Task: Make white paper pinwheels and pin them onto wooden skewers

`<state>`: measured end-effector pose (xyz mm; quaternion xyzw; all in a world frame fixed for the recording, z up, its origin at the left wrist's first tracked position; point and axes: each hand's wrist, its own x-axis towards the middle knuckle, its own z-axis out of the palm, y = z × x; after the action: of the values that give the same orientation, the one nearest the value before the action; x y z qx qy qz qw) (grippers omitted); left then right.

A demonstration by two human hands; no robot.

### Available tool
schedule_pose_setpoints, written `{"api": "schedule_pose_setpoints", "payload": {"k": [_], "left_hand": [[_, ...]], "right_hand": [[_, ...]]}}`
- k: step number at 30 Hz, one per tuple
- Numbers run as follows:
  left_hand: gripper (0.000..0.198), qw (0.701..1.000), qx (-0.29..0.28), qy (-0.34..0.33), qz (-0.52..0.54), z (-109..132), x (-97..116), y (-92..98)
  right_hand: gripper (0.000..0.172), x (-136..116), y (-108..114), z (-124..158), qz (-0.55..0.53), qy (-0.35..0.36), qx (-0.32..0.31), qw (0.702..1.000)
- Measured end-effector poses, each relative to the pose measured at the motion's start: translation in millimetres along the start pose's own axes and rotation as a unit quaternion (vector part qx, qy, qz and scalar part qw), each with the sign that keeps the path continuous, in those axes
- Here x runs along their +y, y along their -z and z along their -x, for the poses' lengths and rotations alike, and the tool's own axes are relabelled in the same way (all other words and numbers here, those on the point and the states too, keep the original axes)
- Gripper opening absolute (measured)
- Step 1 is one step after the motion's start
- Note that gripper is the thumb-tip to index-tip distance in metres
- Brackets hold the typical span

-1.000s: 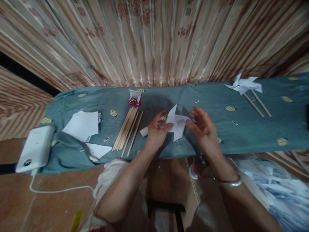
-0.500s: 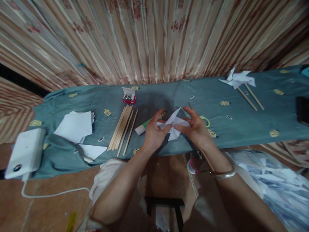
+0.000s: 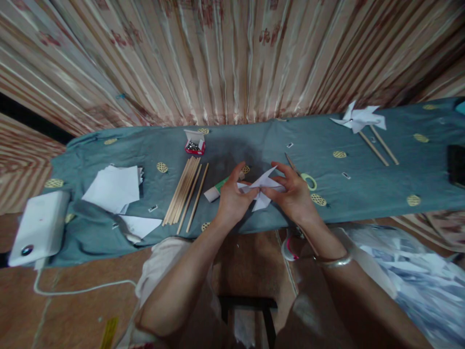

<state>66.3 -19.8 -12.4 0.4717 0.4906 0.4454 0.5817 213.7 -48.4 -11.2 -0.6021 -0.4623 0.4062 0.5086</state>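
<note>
Both hands hold a white folded paper pinwheel (image 3: pixel 264 183) just above the blue-grey cloth. My left hand (image 3: pixel 232 198) pinches its left side with thumb and fingers. My right hand (image 3: pixel 296 194) grips its right side, fingers curled over the folds. A bundle of wooden sticks (image 3: pixel 185 191) lies to the left of my left hand. A glue stick (image 3: pixel 215 191) lies partly behind that hand. Scissors with yellow-green handles (image 3: pixel 304 177) lie just past my right hand.
A red box of pins (image 3: pixel 193 143) stands open behind the sticks. White paper sheets (image 3: pixel 112 188) and a white device (image 3: pixel 38 227) with a cable lie at the left. Finished pinwheels on sticks (image 3: pixel 361 121) rest far right. A striped curtain hangs behind the table (image 3: pixel 378 194).
My right hand came in from open and apart to grip the pinwheel's right side. The pinwheel tilted flatter and lower between both hands.
</note>
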Motion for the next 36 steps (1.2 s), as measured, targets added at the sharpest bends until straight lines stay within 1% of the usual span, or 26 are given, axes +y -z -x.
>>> {"api": "schedule_pose_setpoints", "payload": {"k": [4, 7, 9, 11, 13, 15, 18, 25, 32, 36], "left_hand": [[0.074, 0.999, 0.005, -0.020, -0.030, -2.3, -1.9, 0.6], [0.073, 0.999, 0.013, -0.025, -0.030, -3.9, -4.2, -0.3], [0.071, 1.000, 0.014, -0.023, 0.013, -4.3, -5.4, -1.6], [0.071, 0.997, 0.003, -0.008, 0.080, -3.9, -6.0, -3.2], [0.072, 0.991, -0.011, 0.014, 0.130, -3.0, -6.2, -4.8], [0.072, 0.988, -0.013, 0.028, 0.151, -2.4, -6.3, -6.0], [0.070, 0.987, -0.007, 0.030, 0.160, -2.5, -6.6, -7.1], [0.067, 0.988, -0.014, 0.023, 0.150, -3.2, -8.8, -6.3], [0.060, 0.991, -0.022, 0.008, 0.129, -2.9, -7.9, -3.0], [0.060, 0.993, -0.022, 0.002, 0.116, -3.5, -9.7, -1.6]], "right_hand": [[0.063, -1.6, -0.8, 0.2, 0.027, 0.002, 0.009, 1.000], [0.060, -0.8, -2.6, -1.6, -0.032, -0.031, 0.004, 0.999], [0.055, -1.2, -4.5, -2.5, -0.097, -0.054, 0.005, 0.994], [0.048, -3.0, -6.6, -2.5, -0.147, -0.073, 0.007, 0.986], [0.044, -5.8, -8.4, -1.7, -0.177, -0.095, 0.003, 0.980], [0.042, -8.3, -9.7, -0.6, -0.193, -0.121, 0.002, 0.974], [0.043, -9.8, -10.7, 0.3, -0.202, -0.144, 0.009, 0.969], [0.040, -5.7, -9.1, -0.3, -0.196, -0.131, -0.012, 0.972], [0.037, -4.0, -8.2, 1.6, -0.205, -0.140, -0.034, 0.968], [0.036, -4.1, -10.2, 3.4, -0.209, -0.149, -0.035, 0.966]]}}
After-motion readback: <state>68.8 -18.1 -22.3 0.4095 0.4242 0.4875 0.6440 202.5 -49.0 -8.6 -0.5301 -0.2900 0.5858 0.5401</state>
